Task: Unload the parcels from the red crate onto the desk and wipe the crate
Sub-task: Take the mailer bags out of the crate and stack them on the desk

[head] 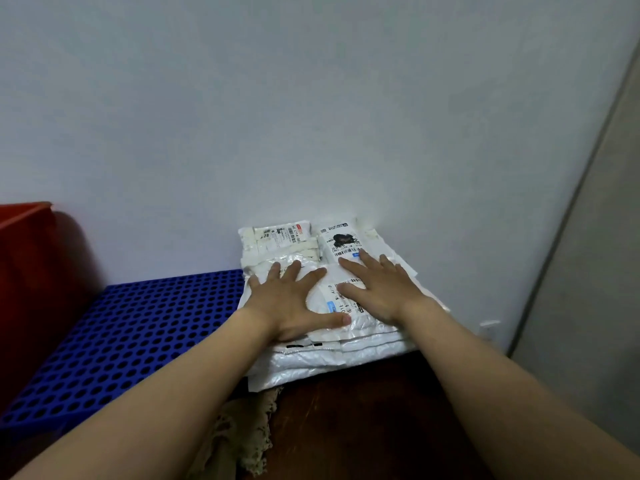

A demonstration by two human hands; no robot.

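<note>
Head: left hand (294,301), right hand (379,289) press parcels (311,367), lengthwise toward wall (311,116).

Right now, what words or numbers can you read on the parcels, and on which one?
"28": label of the back left parcel; its other print is too blurred.
Back right parcel: barcode label, text too blurred to read.
Front parcel: label print too blurred to read.

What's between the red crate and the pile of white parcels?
In the head view, a blue perforated surface fills the stretch from the red crate to the parcels.
</note>
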